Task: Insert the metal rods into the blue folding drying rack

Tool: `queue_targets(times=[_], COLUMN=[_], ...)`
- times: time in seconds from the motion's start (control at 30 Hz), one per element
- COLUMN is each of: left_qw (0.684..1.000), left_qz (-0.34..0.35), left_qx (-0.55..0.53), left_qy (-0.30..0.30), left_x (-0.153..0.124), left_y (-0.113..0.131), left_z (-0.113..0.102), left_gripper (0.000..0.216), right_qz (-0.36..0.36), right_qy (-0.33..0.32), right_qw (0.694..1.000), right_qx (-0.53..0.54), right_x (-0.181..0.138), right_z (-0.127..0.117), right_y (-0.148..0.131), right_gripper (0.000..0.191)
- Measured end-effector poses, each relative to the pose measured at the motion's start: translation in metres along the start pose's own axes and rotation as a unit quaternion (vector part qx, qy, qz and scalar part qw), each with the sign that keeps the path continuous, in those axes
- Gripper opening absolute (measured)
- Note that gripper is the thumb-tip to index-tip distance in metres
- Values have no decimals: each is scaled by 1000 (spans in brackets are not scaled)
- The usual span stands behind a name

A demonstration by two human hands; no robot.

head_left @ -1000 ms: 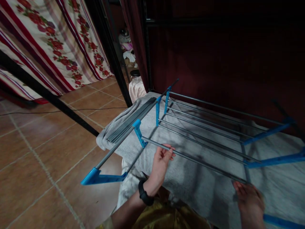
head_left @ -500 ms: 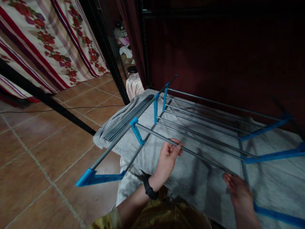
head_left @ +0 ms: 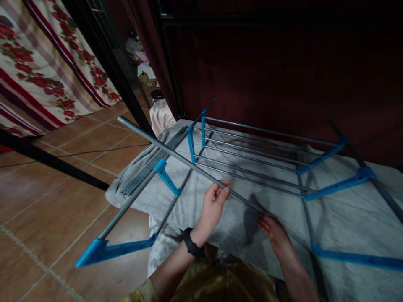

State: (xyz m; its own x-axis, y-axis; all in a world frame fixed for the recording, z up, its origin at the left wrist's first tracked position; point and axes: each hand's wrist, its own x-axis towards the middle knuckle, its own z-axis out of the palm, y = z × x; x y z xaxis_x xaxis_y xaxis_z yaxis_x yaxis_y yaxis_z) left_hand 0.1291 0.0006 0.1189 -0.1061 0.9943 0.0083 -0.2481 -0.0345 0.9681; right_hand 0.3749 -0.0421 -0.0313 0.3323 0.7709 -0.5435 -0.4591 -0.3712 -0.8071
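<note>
A grey metal rod (head_left: pixel 176 153) is held in both hands, slanting from upper left down to the right, its far end free in the air. My left hand (head_left: pixel 215 200) pinches it near the middle, a dark band on that wrist. Farther along, my right hand (head_left: pixel 273 230) grips its lower end. Beneath lies a partly assembled rack with blue plastic brackets (head_left: pixel 168 178) and several thin crossbars (head_left: pixel 252 141) fixed between its sides. The rod passes above the nearest left bracket, apart from it. A bundle of loose grey rods (head_left: pixel 154 161) rests at the rack's left.
Grey blanket (head_left: pixel 233 226) covers the surface under the rack. A dark post (head_left: pixel 107 63) and a slanting dark bar (head_left: pixel 53 161) stand at the left, over a tiled floor (head_left: pixel 78 201) with a thin cable. A floral curtain (head_left: pixel 47 63) and a dark red curtain (head_left: pixel 267 75) hang behind.
The rod's left end has come out of the blue bracket and swung up and left. My right hand has moved left with the rod, closer to my left hand. The view has shifted right.
</note>
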Motion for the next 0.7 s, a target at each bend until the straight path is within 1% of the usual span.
queue_targets(times=[0.17, 0.3, 0.4, 0.47, 0.57, 0.7], left_qw=[1000, 999, 998, 997, 993, 980], left_qz=[1, 10, 25, 34, 53, 83], left_qx=[23, 39, 53, 62, 100, 172], left_qy=[-11, -25, -32, -41, -44, -49], left_x=[2, 1, -2, -3, -3, -2], left_y=[-2, -3, -10, -15, -16, -4], left_z=[0, 3, 5, 4, 0, -7], left_gripper=[33, 25, 24, 25, 24, 26], right_qz=[14, 8, 12, 15, 7, -29], right_qy=[-10, -52, -86, -108, -131, -121], right_qw=[1000, 998, 994, 988, 976, 973], right_qx=[-6, -23, -66, -114, -175, -195], right_x=[-6, -18, -27, -30, -27, -16], right_z=[10, 20, 30, 36, 40, 36], right_y=[10, 15, 18, 19, 17, 11], right_gripper=[44, 35, 32, 32, 33, 27])
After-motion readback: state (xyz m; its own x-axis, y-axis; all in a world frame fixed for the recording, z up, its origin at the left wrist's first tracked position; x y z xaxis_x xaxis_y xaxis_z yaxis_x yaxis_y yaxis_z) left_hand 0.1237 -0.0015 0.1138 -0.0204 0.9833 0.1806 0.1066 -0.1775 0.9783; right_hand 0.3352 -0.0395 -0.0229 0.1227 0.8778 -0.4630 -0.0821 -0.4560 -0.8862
